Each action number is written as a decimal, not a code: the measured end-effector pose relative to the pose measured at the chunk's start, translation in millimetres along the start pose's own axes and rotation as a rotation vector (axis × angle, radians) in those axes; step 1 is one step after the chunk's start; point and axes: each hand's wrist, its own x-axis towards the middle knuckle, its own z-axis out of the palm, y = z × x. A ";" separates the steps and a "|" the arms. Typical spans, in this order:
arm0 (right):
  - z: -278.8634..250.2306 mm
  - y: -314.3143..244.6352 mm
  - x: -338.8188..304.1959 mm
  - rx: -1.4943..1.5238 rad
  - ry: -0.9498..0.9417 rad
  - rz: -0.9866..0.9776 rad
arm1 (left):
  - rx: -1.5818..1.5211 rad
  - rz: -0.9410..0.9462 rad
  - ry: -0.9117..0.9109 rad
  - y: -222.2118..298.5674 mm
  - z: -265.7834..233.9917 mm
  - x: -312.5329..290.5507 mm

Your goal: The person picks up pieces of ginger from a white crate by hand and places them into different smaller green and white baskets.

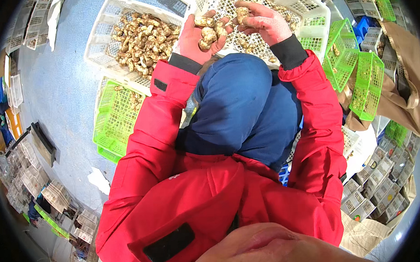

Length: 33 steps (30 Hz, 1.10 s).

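Observation:
My left hand (189, 43) is cupped around several mushrooms (208, 37), stubby and mottled brown and white, lying in the palm and along the fingers. Between the thumb and fingers of my right hand (272, 26) is a single mushroom (242, 15). Both hands are above a white plastic crate (316, 14) with a mesh bottom, where a few loose mushrooms (247, 45) are scattered. To the left, another white crate (96, 36) has a heap of similar mushrooms (144, 42) in it.
A green basket (106, 118) sits on the left, below the heaped crate. At the right are green baskets (368, 82) and brown cloth (402, 92). Stacked crates (379, 179) stand at the lower right, with more (31, 173) at far left. White scrap (98, 179) lies on the blue floor (60, 91).

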 end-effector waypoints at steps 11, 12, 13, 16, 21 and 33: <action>51.6 -6.8 2.5 -0.540 0.133 -0.290 | 0.051 0.130 0.013 -13.5 10.1 -0.7; 55.6 -8.0 2.7 -0.642 0.129 -0.365 | -0.150 0.003 0.001 -9.5 2.0 4.3; 58.2 -9.6 2.1 -0.744 0.126 -0.440 | -0.350 -0.126 -0.011 -7.8 -5.6 6.7; 49.9 -11.3 1.5 -0.593 0.123 -0.385 | -0.496 -0.123 0.003 -11.8 -8.9 10.4; -28.2 -32.5 5.1 -0.212 0.422 -0.336 | -0.615 -0.069 0.056 -4.2 -7.8 2.8; -120.9 133.4 7.9 -1.506 0.368 0.415 | -0.508 -0.139 0.041 -11.7 -29.8 40.4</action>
